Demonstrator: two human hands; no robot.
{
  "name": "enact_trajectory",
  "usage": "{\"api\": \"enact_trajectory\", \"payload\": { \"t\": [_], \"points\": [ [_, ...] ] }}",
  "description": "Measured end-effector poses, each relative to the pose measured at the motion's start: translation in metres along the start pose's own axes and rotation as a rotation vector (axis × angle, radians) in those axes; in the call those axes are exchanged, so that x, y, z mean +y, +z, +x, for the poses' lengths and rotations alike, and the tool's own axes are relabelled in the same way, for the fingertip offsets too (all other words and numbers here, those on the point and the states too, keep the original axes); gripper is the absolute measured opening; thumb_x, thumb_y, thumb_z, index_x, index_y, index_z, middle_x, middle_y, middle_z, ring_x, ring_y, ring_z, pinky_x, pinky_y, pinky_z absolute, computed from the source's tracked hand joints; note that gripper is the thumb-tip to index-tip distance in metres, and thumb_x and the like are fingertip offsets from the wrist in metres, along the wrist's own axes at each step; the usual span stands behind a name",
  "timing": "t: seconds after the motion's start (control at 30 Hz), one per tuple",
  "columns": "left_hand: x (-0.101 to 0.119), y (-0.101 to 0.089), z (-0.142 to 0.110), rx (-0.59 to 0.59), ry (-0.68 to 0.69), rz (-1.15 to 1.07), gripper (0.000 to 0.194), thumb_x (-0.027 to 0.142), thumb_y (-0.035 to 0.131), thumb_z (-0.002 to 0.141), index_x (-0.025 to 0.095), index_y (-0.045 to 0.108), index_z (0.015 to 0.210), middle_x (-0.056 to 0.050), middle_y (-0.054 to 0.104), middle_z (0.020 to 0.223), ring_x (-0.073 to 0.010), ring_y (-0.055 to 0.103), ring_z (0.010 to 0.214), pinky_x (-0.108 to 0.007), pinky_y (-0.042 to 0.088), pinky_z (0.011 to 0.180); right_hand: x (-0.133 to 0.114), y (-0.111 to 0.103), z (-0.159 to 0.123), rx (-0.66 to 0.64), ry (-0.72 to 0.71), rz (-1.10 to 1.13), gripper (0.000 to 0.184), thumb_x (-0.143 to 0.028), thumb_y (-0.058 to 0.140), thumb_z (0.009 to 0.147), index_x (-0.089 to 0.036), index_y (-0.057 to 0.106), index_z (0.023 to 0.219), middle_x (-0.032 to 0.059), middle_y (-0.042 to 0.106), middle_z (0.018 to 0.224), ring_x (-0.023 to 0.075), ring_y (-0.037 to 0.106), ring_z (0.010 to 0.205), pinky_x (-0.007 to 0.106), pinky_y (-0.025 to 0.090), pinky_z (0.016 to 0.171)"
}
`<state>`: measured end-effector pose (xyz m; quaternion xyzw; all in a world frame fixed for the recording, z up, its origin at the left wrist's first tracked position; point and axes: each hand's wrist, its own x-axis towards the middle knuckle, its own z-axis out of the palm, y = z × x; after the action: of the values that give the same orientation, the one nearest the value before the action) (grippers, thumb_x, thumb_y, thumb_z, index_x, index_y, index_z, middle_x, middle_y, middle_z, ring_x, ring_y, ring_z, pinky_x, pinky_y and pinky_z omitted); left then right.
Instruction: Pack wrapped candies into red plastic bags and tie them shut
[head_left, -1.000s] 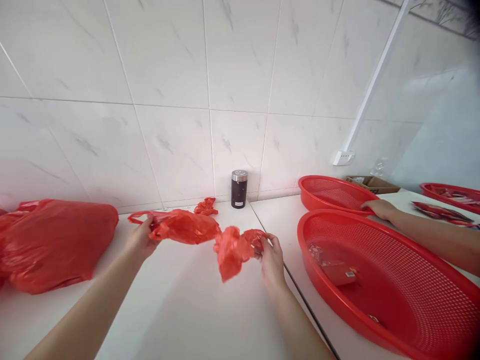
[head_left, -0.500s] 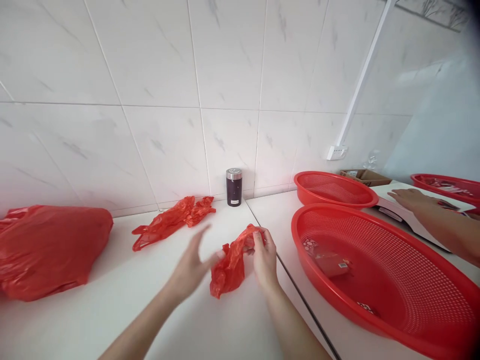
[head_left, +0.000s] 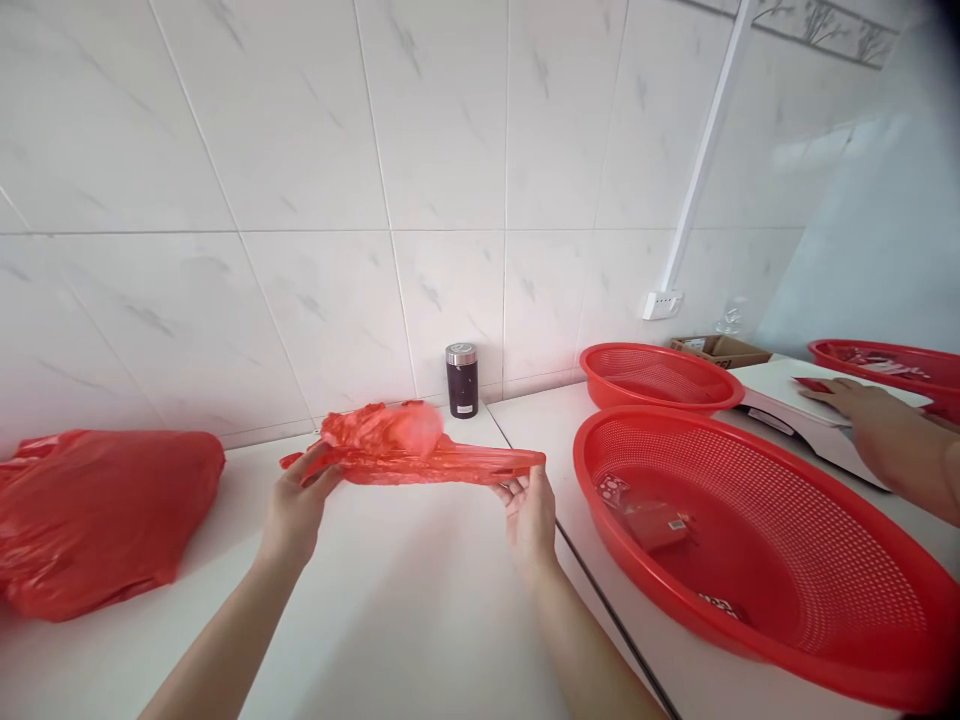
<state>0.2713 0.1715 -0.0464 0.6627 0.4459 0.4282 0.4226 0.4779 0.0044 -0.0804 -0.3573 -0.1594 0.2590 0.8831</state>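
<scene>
Between my two hands a thin red plastic bag is stretched sideways above the white table. My left hand pinches its left end, with fingers closed on the film. At the other end, my right hand grips the bag between thumb and fingers. Just behind lies more crumpled red plastic, partly blurred; where it parts from the held bag I cannot tell. A full-looking red bag rests on the table to the left of my left hand.
A dark tumbler with a silver lid stands by the tiled wall. On the right are a large red basket with a few packets, a smaller red basket, a cardboard box and a white scale. Another person's hand is over the scale.
My left hand let go of one red bag near the wall, came toward my right hand, then moved left again, drawing the second bag out straight. The other person's hand moved from the small basket to the scale.
</scene>
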Motion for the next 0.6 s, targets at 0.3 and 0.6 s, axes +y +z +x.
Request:
{"api": "enact_trajectory", "payload": {
  "t": [0.3,0.6],
  "points": [
    [0.027,0.028,-0.078,0.177,0.507,0.201,0.045,0.034,0.056,0.083,0.034,0.046,0.126,-0.008,0.044,0.136,-0.0326,0.040,0.131,-0.051,0.039,0.106,-0.010,0.008,-0.010,-0.115,-0.093,-0.140,0.027,-0.045,0.043,0.086,-0.021,0.052,0.077,0.0015,0.057,0.080,0.0166,0.056,0.080,0.029,0.047,0.075],
    [0.018,0.077,-0.079,-0.125,0.583,0.639,0.026,0.034,0.040,0.093,0.028,0.065,0.100,-0.009,0.031,0.149,-0.0356,0.032,0.134,-0.056,0.038,0.100,-0.010,0.023,-0.051,-0.669,-0.555,-0.585,0.025,-0.031,0.042,0.085,-0.021,0.038,0.062,0.0036,0.044,0.084,0.0188,0.054,0.084,0.035,0.047,0.077]
  ]
}}
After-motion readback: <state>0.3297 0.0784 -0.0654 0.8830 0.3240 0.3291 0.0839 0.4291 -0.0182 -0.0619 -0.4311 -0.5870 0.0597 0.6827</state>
